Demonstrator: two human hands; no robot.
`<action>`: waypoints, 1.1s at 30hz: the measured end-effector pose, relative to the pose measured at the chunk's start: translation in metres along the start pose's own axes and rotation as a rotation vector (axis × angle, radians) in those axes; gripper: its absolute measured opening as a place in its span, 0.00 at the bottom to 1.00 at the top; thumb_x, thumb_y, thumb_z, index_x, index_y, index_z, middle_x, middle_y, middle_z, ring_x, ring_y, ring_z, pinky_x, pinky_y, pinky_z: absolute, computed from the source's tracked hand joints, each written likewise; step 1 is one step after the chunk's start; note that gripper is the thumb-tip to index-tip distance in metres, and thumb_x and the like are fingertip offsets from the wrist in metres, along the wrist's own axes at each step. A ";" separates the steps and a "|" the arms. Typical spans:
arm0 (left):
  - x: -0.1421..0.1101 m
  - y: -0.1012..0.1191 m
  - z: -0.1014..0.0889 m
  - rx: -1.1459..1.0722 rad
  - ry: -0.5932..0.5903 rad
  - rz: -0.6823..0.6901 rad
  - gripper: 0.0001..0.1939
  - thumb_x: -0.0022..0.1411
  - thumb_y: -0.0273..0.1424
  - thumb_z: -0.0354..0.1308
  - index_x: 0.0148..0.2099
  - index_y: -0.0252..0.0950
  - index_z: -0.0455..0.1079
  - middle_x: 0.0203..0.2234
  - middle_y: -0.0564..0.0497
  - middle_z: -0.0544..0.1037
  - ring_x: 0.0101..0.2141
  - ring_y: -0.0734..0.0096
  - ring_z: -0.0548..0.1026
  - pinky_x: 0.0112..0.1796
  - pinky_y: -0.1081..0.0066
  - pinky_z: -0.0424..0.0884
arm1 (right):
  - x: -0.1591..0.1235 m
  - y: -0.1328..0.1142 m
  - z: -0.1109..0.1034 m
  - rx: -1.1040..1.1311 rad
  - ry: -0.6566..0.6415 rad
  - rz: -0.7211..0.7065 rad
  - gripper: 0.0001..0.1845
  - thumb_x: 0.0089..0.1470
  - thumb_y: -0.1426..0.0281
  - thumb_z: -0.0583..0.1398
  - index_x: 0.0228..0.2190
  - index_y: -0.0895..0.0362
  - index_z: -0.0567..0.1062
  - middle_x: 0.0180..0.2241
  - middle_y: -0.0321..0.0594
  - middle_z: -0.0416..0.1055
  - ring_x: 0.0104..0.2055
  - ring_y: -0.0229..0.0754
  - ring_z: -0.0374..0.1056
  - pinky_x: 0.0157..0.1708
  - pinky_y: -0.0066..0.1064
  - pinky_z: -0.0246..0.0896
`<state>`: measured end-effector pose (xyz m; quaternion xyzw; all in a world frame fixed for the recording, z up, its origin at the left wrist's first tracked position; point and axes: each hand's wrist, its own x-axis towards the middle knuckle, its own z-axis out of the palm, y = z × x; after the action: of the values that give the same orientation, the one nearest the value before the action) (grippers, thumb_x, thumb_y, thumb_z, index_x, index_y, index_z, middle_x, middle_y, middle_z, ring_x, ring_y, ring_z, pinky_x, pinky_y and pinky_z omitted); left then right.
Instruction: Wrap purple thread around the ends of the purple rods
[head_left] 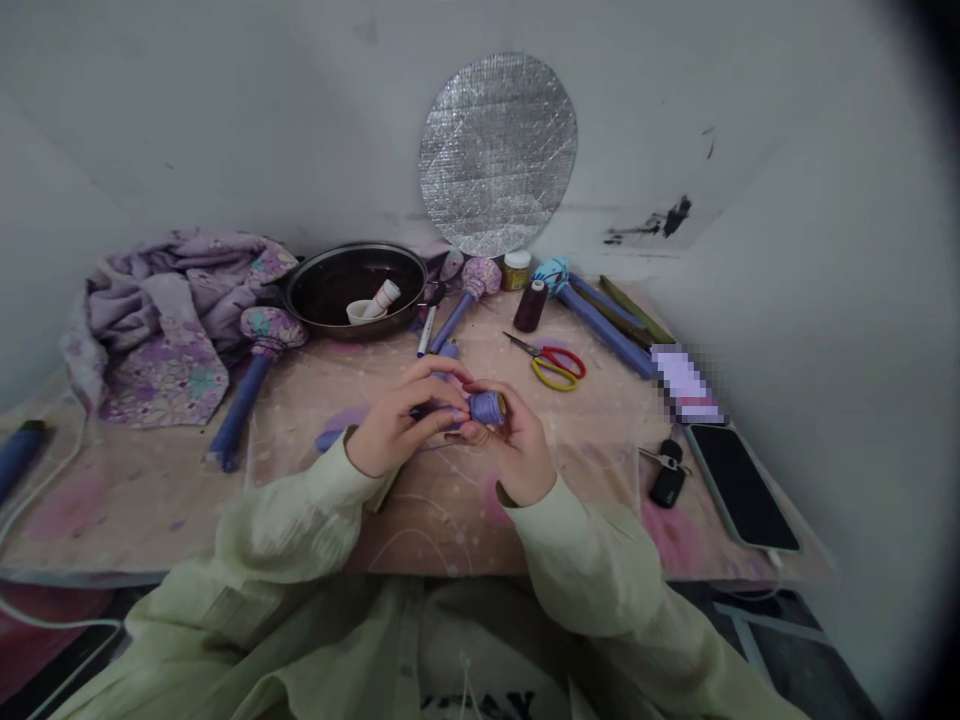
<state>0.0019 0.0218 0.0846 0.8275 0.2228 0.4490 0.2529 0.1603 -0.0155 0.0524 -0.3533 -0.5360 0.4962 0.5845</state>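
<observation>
Over the middle of the table, both hands are closed around a purple-wrapped stick [489, 407]. Its round tan end pokes out toward the right, and most of its length is hidden by fingers. My right hand [525, 450] curls about that end, thumb underneath. From the left, my left hand [397, 420] pinches the wrapping with thumb and fingertips close to the right thumb. Just beyond the hands lie scissors [555, 365] with one red and one yellow handle. A dark thread cone [531, 306] stands behind them, and a marker pen [427, 331] lies beyond the left hand.
A black pan [295, 305] holds a white cup [362, 314]. Floral cloth [180, 375] and a purple-handled padded stick [244, 410] lie left. A silver disc [499, 155] leans on the wall. Keys [667, 475] and a phone [742, 490] lie right.
</observation>
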 end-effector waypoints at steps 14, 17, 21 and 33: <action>0.008 -0.001 -0.005 -0.174 0.247 -0.264 0.04 0.53 0.30 0.63 0.31 0.35 0.73 0.33 0.47 0.77 0.34 0.71 0.74 0.33 0.73 0.71 | -0.014 -0.008 -0.009 -0.036 0.037 0.129 0.12 0.48 0.61 0.64 0.24 0.57 0.75 0.18 0.32 0.64 0.20 0.31 0.57 0.21 0.26 0.54; 0.008 0.000 -0.003 -0.174 0.271 -0.274 0.04 0.53 0.30 0.63 0.31 0.34 0.73 0.33 0.47 0.77 0.34 0.71 0.74 0.32 0.74 0.71 | -0.019 -0.015 -0.012 -0.035 0.069 0.056 0.09 0.50 0.63 0.63 0.26 0.56 0.77 0.20 0.33 0.67 0.21 0.32 0.58 0.23 0.27 0.56; 0.012 0.004 -0.001 -0.278 0.283 -0.300 0.04 0.52 0.29 0.64 0.31 0.34 0.73 0.32 0.48 0.77 0.32 0.73 0.75 0.30 0.75 0.72 | -0.021 -0.016 -0.015 -0.022 0.099 0.026 0.10 0.52 0.63 0.61 0.27 0.55 0.78 0.25 0.38 0.72 0.23 0.34 0.60 0.24 0.29 0.55; 0.019 0.028 -0.017 -0.525 0.066 -0.338 0.06 0.54 0.33 0.64 0.31 0.35 0.73 0.31 0.50 0.79 0.26 0.74 0.76 0.22 0.77 0.74 | 0.000 -0.016 -0.033 0.218 -0.163 0.222 0.20 0.42 0.58 0.65 0.15 0.56 0.64 0.13 0.28 0.53 0.17 0.31 0.49 0.19 0.27 0.45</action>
<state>0.0008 0.0153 0.1224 0.6700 0.2417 0.4697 0.5216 0.1955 -0.0159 0.0612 -0.3034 -0.4823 0.6398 0.5157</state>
